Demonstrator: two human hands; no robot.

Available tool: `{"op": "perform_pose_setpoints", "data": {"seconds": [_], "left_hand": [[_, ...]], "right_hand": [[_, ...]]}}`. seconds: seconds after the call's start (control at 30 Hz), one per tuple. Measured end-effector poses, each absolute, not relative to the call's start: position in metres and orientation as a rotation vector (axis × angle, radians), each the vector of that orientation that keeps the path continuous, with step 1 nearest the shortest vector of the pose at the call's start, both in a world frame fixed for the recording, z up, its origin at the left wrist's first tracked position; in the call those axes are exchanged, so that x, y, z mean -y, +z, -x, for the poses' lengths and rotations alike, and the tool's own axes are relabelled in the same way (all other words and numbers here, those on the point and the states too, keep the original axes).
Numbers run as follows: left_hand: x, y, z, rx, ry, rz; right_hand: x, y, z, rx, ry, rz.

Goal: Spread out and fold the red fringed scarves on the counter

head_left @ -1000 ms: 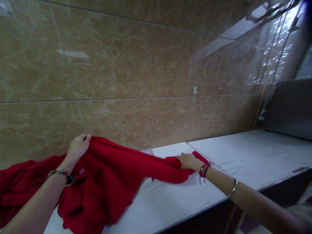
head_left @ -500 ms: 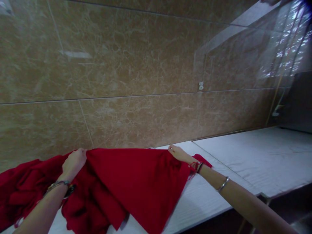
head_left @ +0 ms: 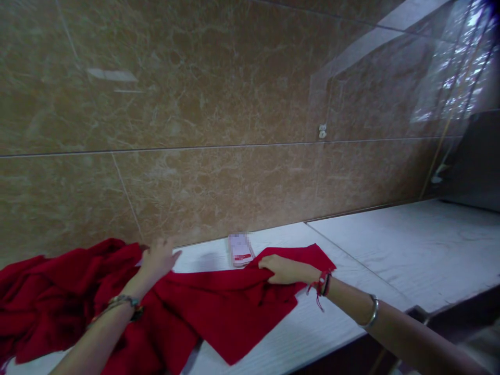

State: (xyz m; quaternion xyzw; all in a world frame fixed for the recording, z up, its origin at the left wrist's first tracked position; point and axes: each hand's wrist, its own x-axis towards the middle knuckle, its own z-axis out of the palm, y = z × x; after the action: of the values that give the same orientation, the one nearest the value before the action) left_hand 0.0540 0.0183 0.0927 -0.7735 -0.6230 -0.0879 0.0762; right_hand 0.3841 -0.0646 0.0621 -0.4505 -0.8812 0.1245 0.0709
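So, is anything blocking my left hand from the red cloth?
Nothing visible stands between your left hand and the red cloth. The blurred pale item lies off to the right, on the cloth's wall side. Whether that hand touches the cloth, I can't tell.

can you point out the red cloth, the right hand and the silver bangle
Red cloth (head_left: 219, 307): head view, on the flap spread over the white surface.
Right hand (head_left: 288, 270): head view, on the back of the hand.
Silver bangle (head_left: 375, 310): head view, on the outer band.
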Motion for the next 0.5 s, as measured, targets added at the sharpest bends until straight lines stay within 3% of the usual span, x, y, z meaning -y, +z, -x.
{"op": "perform_pose_setpoints", "data": {"seconds": [0.2,0.5], "left_hand": [[-0.006,0.045,-0.134,1.180,-0.039,3.018],[0.005,0.048,-0.121,1.025,0.081,3.198]], "right_hand": [[0.062,0.057,-0.375,2.766,0.633,1.388],[0.063,0.050,-0.401,2.674,0.715,1.280]]}}
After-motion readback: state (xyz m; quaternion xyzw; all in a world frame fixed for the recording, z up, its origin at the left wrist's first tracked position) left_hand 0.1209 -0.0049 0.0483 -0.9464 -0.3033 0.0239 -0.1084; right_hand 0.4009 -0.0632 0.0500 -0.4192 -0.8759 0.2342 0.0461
